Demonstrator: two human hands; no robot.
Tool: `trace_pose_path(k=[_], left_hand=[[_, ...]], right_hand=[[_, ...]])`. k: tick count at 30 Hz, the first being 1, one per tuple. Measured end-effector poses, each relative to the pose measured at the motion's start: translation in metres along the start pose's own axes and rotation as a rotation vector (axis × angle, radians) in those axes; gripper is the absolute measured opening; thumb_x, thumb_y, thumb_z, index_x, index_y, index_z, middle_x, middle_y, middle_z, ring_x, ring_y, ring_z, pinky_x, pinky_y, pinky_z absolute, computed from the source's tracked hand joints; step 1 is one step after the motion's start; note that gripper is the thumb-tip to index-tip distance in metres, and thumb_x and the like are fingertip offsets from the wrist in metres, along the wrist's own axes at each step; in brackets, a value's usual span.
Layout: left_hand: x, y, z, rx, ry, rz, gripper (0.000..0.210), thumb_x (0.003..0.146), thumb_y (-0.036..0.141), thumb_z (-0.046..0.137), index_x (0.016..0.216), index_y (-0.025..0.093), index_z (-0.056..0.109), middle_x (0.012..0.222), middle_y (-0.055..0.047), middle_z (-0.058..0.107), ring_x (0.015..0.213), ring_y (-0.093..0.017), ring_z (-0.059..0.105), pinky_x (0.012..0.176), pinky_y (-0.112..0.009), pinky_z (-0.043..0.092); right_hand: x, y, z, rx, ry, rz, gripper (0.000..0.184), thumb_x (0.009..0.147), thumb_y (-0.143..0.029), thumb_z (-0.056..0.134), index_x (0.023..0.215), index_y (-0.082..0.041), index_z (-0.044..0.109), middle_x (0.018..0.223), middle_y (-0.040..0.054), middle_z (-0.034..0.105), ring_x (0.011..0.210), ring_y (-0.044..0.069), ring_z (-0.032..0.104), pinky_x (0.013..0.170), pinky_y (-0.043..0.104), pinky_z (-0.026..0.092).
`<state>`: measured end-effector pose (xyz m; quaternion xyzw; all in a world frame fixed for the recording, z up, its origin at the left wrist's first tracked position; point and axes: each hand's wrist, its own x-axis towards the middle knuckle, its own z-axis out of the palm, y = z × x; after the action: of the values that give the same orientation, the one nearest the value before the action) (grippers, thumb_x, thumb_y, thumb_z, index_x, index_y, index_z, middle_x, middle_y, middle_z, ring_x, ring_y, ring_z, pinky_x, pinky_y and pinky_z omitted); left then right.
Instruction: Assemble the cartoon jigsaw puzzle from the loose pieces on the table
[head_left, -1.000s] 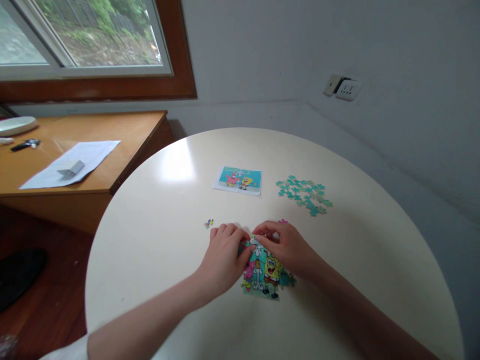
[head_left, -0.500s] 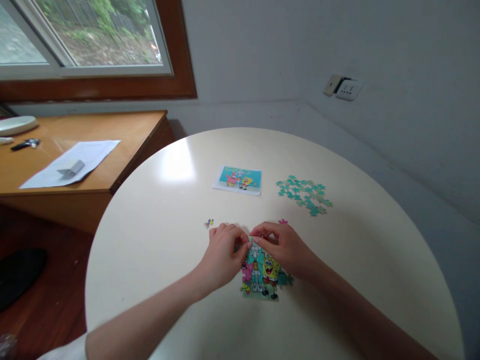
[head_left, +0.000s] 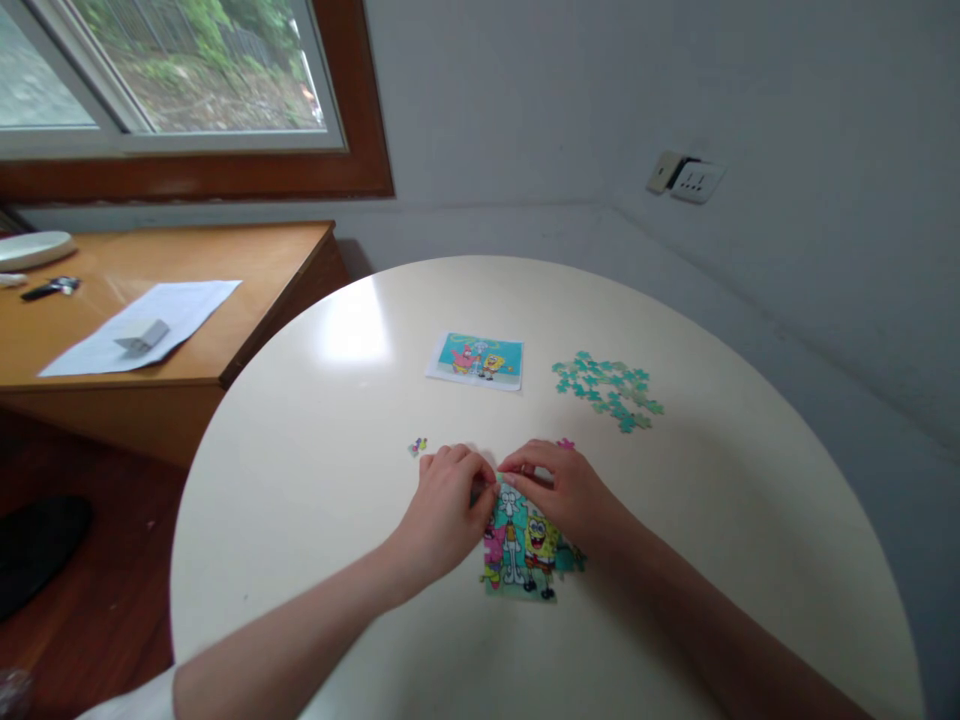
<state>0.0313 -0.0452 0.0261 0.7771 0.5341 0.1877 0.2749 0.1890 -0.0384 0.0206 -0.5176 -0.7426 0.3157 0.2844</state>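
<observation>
A partly joined jigsaw puzzle [head_left: 512, 550] with cartoon figures lies flat near the middle of the round table. At its upper left edge my left hand [head_left: 454, 500] is closed, thumb and forefinger pinching the puzzle's edge. My right hand [head_left: 566, 490] pinches the top edge from the other side, its thumb over a pale piece above the white-faced figure. The fingertips of both hands almost meet there. My right hand covers the puzzle's upper right part. A pink jigsaw piece [head_left: 566, 443] peeks out behind my right knuckles, and a small multicoloured piece [head_left: 418, 447] lies beyond my left hand.
A printed picture card [head_left: 480, 362] lies farther back on the white round table [head_left: 300, 500]. Right of it spreads a pile of loose teal jigsaw pieces [head_left: 607, 385]. At left, a wooden desk [head_left: 262, 250] bears a paper sheet [head_left: 191, 300] with a small pale block [head_left: 142, 336].
Both hands stay at the puzzle's top edge. My right hand has shifted very slightly up and left; the puzzle and loose pieces look unmoved.
</observation>
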Motion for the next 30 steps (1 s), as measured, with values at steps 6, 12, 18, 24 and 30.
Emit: trace_pose_path(k=[6, 12, 18, 24, 30], left_hand=[[0.0, -0.002, -0.001, 0.023, -0.001, 0.017, 0.004, 0.077, 0.021, 0.051, 0.079, 0.018, 0.05, 0.083, -0.002, 0.056, 0.085, -0.019, 0.048, 0.079, -0.037, 0.034], [0.001, -0.006, -0.002, 0.063, -0.024, 0.031, 0.016, 0.072, 0.025, 0.06, 0.079, 0.018, 0.047, 0.081, -0.002, 0.054, 0.079, -0.018, 0.047, 0.072, -0.033, 0.036], [0.001, -0.006, -0.001, 0.114, -0.023, 0.056, 0.016, 0.072, 0.024, 0.059, 0.077, 0.018, 0.046, 0.082, -0.002, 0.053, 0.08, -0.018, 0.046, 0.072, -0.034, 0.035], [0.0, -0.005, -0.002, 0.116, -0.017, 0.062, 0.01, 0.076, 0.022, 0.053, 0.075, 0.018, 0.044, 0.079, -0.002, 0.052, 0.077, -0.017, 0.046, 0.07, -0.032, 0.035], [0.002, -0.004, -0.003, 0.132, 0.009, 0.06, 0.003, 0.077, 0.02, 0.047, 0.075, 0.018, 0.047, 0.078, -0.003, 0.053, 0.077, -0.018, 0.047, 0.07, -0.034, 0.038]], right_hand=[[0.002, 0.002, -0.003, -0.03, -0.015, -0.043, 0.011, 0.075, -0.013, 0.053, 0.078, -0.016, 0.063, 0.078, 0.0048, 0.062, 0.075, 0.015, 0.055, 0.073, 0.029, 0.044], [0.003, 0.009, -0.006, -0.072, -0.046, -0.075, 0.021, 0.07, -0.01, 0.059, 0.089, -0.018, 0.062, 0.089, 0.0049, 0.059, 0.088, 0.017, 0.054, 0.081, 0.032, 0.041], [0.002, 0.01, -0.004, -0.139, -0.029, -0.094, 0.023, 0.071, -0.01, 0.058, 0.092, -0.019, 0.062, 0.092, 0.0051, 0.057, 0.09, 0.017, 0.053, 0.083, 0.033, 0.039], [0.002, 0.012, -0.004, -0.148, -0.025, -0.099, 0.027, 0.071, -0.01, 0.057, 0.097, -0.019, 0.06, 0.094, 0.0061, 0.057, 0.092, 0.018, 0.052, 0.084, 0.036, 0.038], [0.003, 0.011, -0.004, -0.049, 0.09, -0.09, 0.019, 0.078, -0.015, 0.049, 0.093, -0.019, 0.059, 0.085, 0.0036, 0.059, 0.072, 0.013, 0.054, 0.071, 0.028, 0.044]])
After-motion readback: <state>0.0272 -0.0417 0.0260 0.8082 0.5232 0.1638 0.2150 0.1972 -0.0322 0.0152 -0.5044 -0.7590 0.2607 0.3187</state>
